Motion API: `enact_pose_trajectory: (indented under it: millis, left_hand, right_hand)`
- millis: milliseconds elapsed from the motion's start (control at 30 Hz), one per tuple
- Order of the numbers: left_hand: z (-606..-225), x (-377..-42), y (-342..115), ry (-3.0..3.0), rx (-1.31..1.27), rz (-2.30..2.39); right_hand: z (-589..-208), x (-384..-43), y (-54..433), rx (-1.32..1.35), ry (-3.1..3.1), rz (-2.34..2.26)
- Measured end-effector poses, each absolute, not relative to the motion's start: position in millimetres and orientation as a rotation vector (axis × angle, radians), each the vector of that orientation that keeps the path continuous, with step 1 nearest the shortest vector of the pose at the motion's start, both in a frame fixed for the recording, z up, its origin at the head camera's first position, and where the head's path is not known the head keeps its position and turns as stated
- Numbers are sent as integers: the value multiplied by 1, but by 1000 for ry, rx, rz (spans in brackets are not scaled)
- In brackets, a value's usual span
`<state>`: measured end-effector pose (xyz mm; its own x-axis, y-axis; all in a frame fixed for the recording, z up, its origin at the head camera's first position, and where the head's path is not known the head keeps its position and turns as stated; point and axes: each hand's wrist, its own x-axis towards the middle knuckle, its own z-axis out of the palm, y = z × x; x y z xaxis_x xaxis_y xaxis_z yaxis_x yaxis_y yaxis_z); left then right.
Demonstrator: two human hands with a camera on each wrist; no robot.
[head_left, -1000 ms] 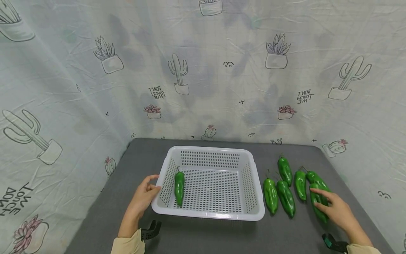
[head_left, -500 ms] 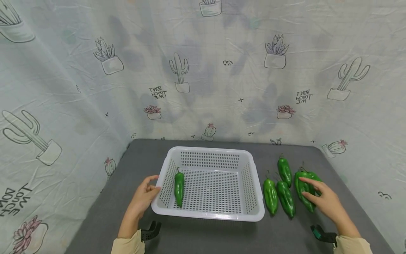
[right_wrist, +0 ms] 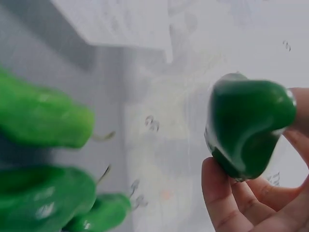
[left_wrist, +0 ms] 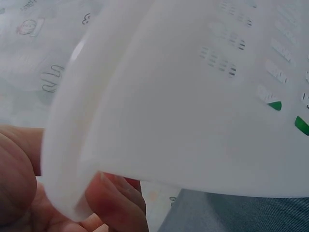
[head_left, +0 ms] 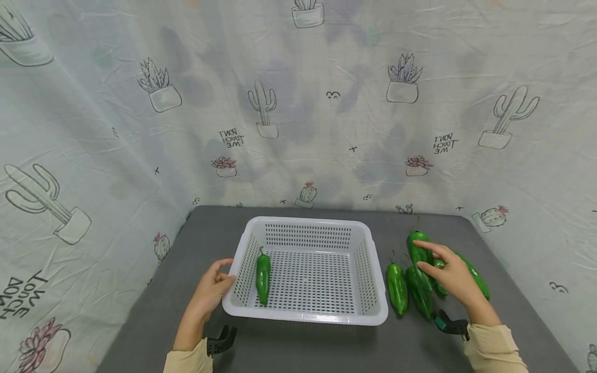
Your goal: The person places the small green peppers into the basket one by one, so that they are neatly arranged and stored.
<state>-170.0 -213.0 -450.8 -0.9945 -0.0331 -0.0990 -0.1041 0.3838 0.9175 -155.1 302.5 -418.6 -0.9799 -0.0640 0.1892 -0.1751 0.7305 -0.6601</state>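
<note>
At its left side, the white plastic basket is gripped by my left hand; the left wrist view shows fingers and thumb round the rim. One green pepper lies inside, near the left wall. To the right of the basket, my right hand pinches another green pepper between thumb and fingers. The right wrist view shows this held pepper end-on, raised above the others. In the head view it overlaps peppers lying beneath.
A light green pepper and a darker one lie beside the basket's right wall. Another pepper lies beyond my right hand, partly covered by it. A patterned cloth rises behind the grey table.
My right hand has lifted a green pepper from the far right of the group and carried it left, toward the basket. The left hand and basket have stayed in place.
</note>
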Motion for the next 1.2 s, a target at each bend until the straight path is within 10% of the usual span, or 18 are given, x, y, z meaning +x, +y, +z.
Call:
enact_pose_trajectory:
  millis: [1200]
  left_hand:
    - [-454,-169,-212,2560,-133,1730]
  right_hand:
    - [-403,-231,131,503,-2754,1425]
